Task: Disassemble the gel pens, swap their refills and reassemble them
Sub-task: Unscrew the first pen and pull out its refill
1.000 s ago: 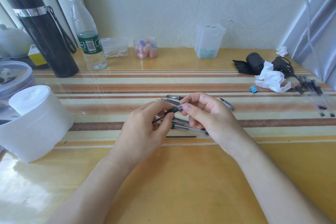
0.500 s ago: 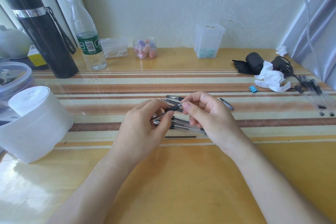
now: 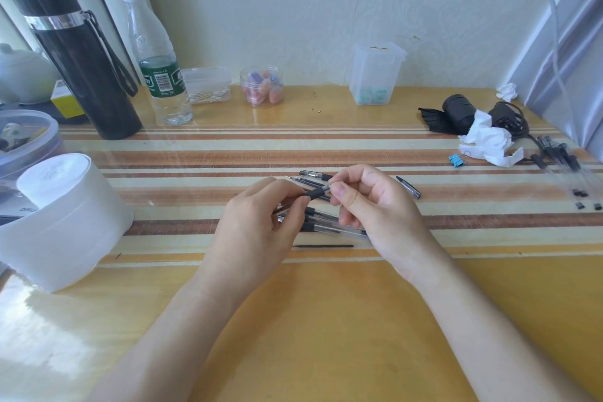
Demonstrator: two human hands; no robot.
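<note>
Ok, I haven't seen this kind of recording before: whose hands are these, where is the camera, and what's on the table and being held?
There is no machine here. A person wears one wide-angle camera on the head, looking down at their own bare hands.

The left hand and right hand hold one gel pen between them: the left grips the barrel and the right's fingers pinch its tip end.

Under the hands, on the striped table, lie more gel pens, a loose black refill and a pen cap. Around the edges stand a black flask, a water bottle, a white roll, crumpled tissue and a blue binder clip.
</note>
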